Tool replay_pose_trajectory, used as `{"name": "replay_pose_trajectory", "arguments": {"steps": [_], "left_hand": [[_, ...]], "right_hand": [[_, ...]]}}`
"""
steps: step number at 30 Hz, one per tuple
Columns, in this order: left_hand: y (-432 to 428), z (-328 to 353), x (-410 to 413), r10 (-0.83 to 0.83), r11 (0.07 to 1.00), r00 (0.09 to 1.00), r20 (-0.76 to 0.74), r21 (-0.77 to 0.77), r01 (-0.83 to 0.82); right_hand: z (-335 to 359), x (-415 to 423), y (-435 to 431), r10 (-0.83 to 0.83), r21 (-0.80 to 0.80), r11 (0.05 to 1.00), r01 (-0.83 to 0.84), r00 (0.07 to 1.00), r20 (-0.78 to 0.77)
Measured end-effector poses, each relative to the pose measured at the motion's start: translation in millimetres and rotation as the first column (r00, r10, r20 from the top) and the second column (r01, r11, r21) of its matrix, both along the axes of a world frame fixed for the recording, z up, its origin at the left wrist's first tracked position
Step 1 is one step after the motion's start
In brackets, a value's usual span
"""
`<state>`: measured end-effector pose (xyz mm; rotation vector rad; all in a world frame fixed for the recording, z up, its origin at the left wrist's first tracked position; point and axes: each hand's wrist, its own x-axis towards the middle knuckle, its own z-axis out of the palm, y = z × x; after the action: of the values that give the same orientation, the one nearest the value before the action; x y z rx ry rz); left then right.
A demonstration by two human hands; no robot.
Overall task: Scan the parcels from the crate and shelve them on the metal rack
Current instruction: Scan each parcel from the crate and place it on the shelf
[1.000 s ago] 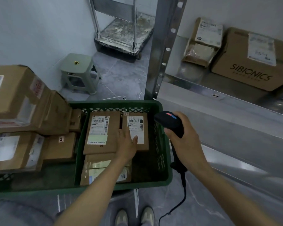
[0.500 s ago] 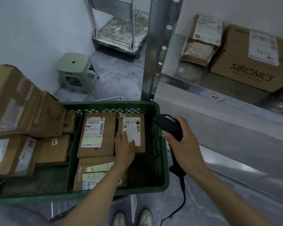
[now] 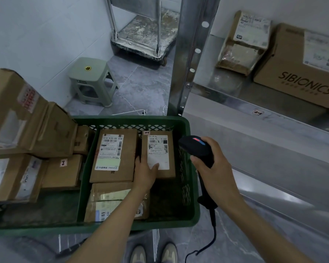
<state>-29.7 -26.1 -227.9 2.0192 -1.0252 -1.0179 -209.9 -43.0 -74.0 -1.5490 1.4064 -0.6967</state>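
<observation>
My left hand (image 3: 144, 171) is down in the green crate (image 3: 160, 225), gripping the small parcel (image 3: 160, 175) that lies flat against the crate's far right corner: my thumb lies across the lower part of its white label, and my fingers are tucked down its left edge, in the narrow gap beside the larger parcel (image 3: 114, 154) next to it. A third parcel (image 3: 110, 202), wrapped in clear tape, lies nearer me, partly under my forearm. My right hand (image 3: 215, 171) is wrapped round the handle of the black scanner (image 3: 198, 149), held just outside the crate's right wall, its head tipped toward the small parcel's label; its cable (image 3: 214, 234) hangs down toward the floor. So both hands are closed, each on its own thing. To the left of the crate, bigger cardboard boxes (image 3: 27, 114) are stacked. The metal rack (image 3: 190, 54) stands just beyond the crate, and on its shelf sit a taped parcel (image 3: 243, 44) and, touching it, a SIBIONICS box (image 3: 292, 73). A grey-green stool (image 3: 91, 78) stands by the wall.
</observation>
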Motion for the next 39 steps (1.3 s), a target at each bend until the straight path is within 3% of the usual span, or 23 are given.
{"name": "replay_pose_trajectory", "arguments": {"steps": [7,14,24,39], "left_hand": [[3,-10,4,-0.232,0.951,0.967,0.1,0.233,0.204],[6,-11,2,-0.286,0.951,0.95,0.13,0.159,0.264],[-17,-15,11,-0.234,0.948,0.953,-0.193,0.173,0.268],[-19,-19,5,-0.147,0.982,0.938,-0.312,0.07,0.178]], "right_hand": [[-2,0,0,-0.001,-0.003,1.0,0.001,1.0,0.012],[-3,1,2,-0.005,-0.005,1.0,0.005,1.0,0.027],[-11,2,1,-0.013,0.001,1.0,0.013,1.0,0.016],[-18,0,-5,-0.05,0.0,0.999,0.05,0.999,-0.003]]}}
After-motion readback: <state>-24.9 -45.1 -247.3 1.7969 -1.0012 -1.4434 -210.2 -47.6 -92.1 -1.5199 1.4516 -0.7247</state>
